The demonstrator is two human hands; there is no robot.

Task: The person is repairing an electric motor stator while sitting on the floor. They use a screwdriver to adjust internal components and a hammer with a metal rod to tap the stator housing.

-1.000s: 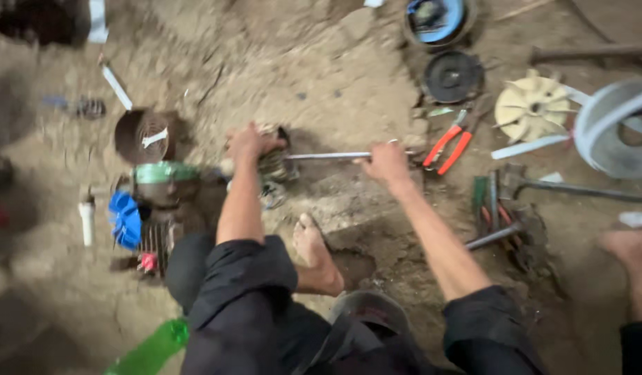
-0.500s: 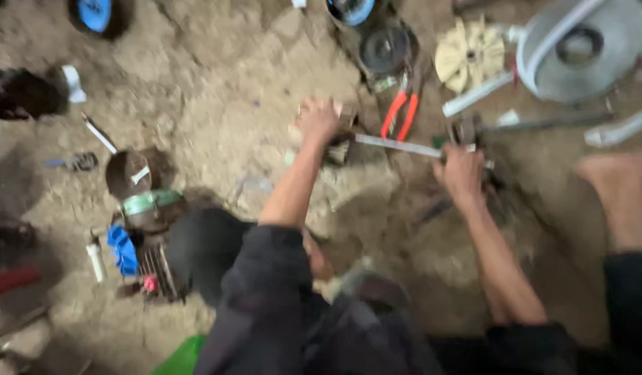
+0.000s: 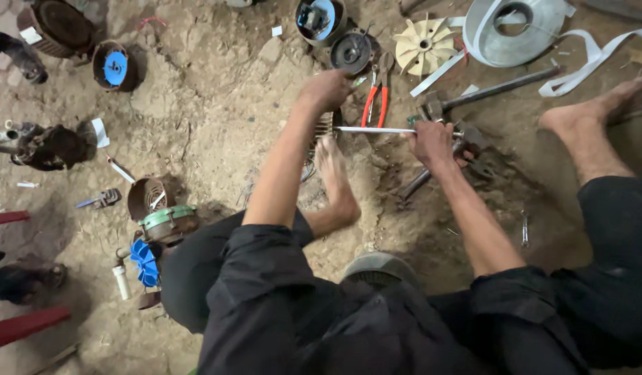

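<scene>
On dirt floor [image 3: 217, 90], both hands grip metal rod [image 3: 373, 130]

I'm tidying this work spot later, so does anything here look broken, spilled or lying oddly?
Nothing looks spilled, but all the parts lie loose on bare dirt. The cream fan wheel and blue fan lie off their motors, and the grey strap coil has unrolled across the ground. The left hand and right hand hold a thin metal rod level.

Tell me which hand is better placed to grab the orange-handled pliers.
Left, probably. The left hand rests on the ribbed part right beside the orange-handled pliers, while the right hand sits farther off and is gripping the thin metal rod.
</scene>
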